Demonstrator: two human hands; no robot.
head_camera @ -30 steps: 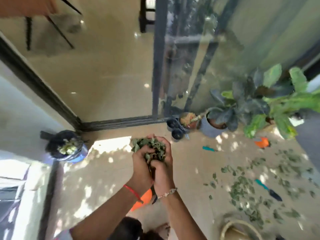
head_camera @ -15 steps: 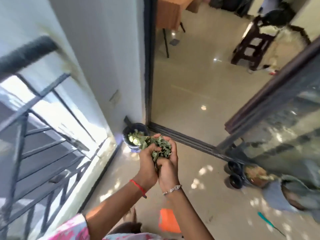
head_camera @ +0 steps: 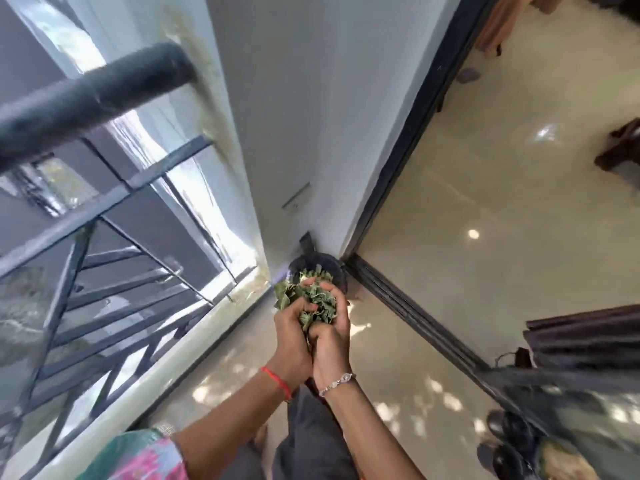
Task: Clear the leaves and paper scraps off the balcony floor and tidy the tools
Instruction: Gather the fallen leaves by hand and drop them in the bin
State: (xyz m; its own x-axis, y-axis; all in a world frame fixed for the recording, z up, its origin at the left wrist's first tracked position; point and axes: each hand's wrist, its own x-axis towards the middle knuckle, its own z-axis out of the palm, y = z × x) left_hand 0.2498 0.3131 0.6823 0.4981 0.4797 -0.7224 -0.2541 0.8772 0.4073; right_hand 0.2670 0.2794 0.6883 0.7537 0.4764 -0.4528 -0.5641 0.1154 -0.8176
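Hands: we see the left hand (head_camera: pixel 291 341) and the right hand (head_camera: pixel 330 337) pressed side by side, palms up, cupped into one scoop out in front of us.
Grip: fingers of both hands curl round a wad of leaves (head_camera: pixel 311 296); neither hand is slack or flat.
Leaves: green and crumpled, heaped in the scoop and spilling past the fingertips; a few poke out low between the two palms.
Bin: a dark round bin (head_camera: pixel 323 265) stands on the floor just behind the leaves in our view, mostly hidden by them. We cannot tell if the hands are over it or short of it.
Bin contents: we cannot tell, the wad blocks the opening.
Corner: the bin sits where the white wall (head_camera: pixel 294 116) meets the dark door track (head_camera: pixel 408 306).
Wrists: red thread (head_camera: pixel 277 379) on the left, silver bracelet (head_camera: pixel 337 380) on the right.
Sleeve: a pink-and-green patterned sleeve (head_camera: pixel 145 455) on the left arm, at the bottom edge.
Balcony floor: we see the pale glossy balcony floor (head_camera: pixel 221 375) with sun patches, below our arms.
Railing: a dark metal railing (head_camera: pixel 86 95) runs along the left side, thick top bar, slanted bars below.
Indoors: a shiny beige indoor floor (head_camera: pixel 502 237) lies past the track, with dark furniture (head_camera: pixel 620 150) at the right edge.
Bottom right: dark shapes, too smeared for us to call.
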